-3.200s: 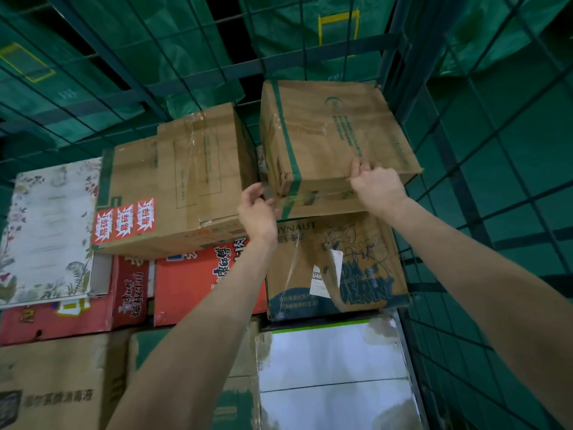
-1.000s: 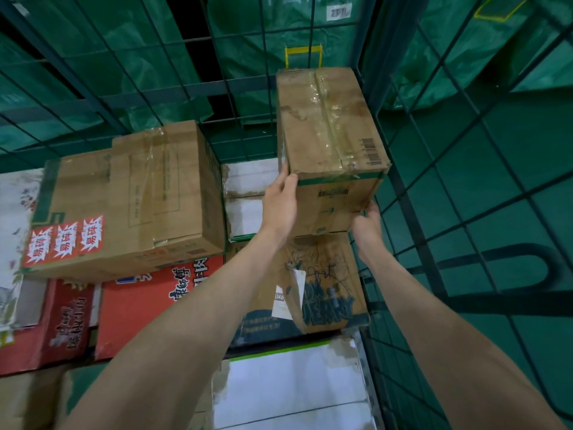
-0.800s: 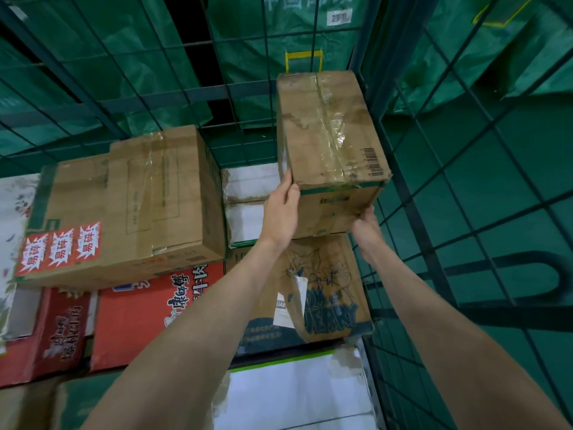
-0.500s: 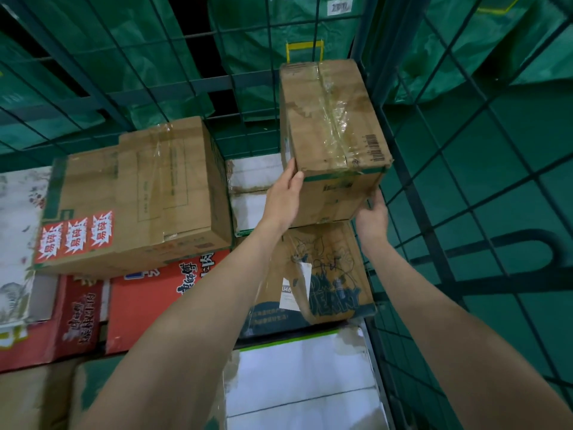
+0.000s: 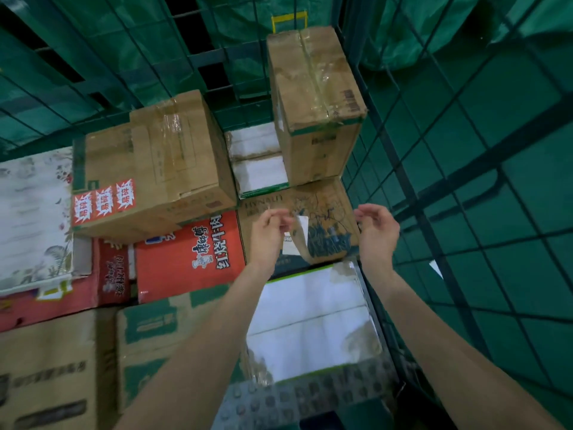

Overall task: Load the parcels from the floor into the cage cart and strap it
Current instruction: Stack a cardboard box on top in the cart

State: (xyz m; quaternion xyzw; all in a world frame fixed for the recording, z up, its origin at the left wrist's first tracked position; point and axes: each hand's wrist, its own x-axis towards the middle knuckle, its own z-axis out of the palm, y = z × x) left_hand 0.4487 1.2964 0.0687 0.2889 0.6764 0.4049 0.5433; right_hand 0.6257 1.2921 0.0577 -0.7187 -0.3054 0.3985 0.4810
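A tall brown taped parcel (image 5: pixel 313 97) stands on top of the stack in the far right corner of the green cage cart (image 5: pixel 412 169), against its mesh. It rests on a printed brown box (image 5: pixel 322 218). My left hand (image 5: pixel 268 232) and my right hand (image 5: pixel 376 231) hover below that parcel, apart from it, fingers loosely curled and holding nothing. A brown box with red stickers (image 5: pixel 148 169) lies to the left of the parcel.
The cart holds several stacked boxes: a red printed box (image 5: pixel 189 259), a floral white box (image 5: pixel 31 218), white boxes (image 5: pixel 313 321), and brown cartons at lower left (image 5: pixel 46 367). Green mesh walls close the back and right. Green bags hang beyond the mesh.
Both hands have let go of the tall brown parcel and drawn back toward me. The parcel stays standing in the corner.
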